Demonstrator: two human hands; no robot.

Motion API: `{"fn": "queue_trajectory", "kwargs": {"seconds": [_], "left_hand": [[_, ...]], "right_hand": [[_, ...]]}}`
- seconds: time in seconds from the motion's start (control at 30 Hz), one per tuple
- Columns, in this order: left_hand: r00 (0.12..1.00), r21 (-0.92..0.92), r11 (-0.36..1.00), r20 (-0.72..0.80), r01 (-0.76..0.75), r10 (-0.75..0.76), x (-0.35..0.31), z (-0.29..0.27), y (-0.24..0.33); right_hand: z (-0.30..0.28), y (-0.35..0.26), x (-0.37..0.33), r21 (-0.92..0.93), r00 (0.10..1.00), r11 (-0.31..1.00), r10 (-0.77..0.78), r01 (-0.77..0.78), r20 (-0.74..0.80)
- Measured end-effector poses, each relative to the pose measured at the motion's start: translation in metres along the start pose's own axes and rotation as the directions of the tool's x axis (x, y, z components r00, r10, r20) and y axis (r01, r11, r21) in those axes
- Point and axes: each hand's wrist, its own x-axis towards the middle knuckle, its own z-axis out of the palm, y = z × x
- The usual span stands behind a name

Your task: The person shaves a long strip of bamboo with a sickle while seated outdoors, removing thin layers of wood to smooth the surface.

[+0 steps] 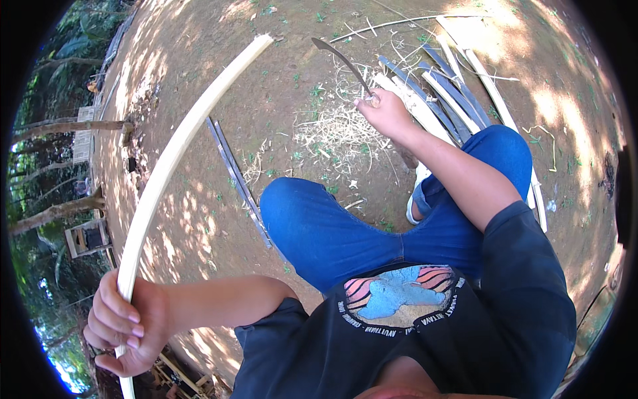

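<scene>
My left hand [136, 319], at the lower left, has its fingers wrapped round a long pale split strip of wood or bamboo [174, 149]. The strip rises past the hand and slants up to the right, its frayed far end off the ground. Out in front, my right hand [387, 116] is closed on the handle of a long curved knife [344, 63], whose dark blade points up and to the left. The handle is mostly hidden in the fist. Blade and strip are apart. Thin curled shavings [339, 136] lie heaped on the ground just below the right hand.
Several pale and dark split strips [458, 100] lie beyond my right knee. Two narrow dark strips [232, 173] rest on the dirt left of my left knee. A long thin pole [399, 24] lies farther out. Tree trunks [66, 130] and a small wooden frame [88, 237] stand at the left.
</scene>
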Motion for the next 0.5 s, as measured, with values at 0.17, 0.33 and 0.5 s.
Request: {"fn": "queue_trajectory", "kwargs": {"seconds": [0.17,0.33,0.5], "left_hand": [[0.997,0.097,0.995,0.071,0.018,-0.025,-0.022,-0.007,-0.054],[0.994,0.044,0.997,0.085,0.066,-0.069,-0.035,-0.002,-0.107],[0.996,0.026,0.998,0.074,0.057,-0.058,-0.030,0.011,-0.099]], "right_hand": [[0.000,-0.048,-0.031,0.188,0.966,0.963,-0.219,0.192,0.138],[0.000,-0.070,-0.058,0.162,0.857,0.923,-0.385,0.349,0.342],[0.002,-0.079,-0.070,0.230,0.811,0.912,-0.408,0.340,0.420]]}}
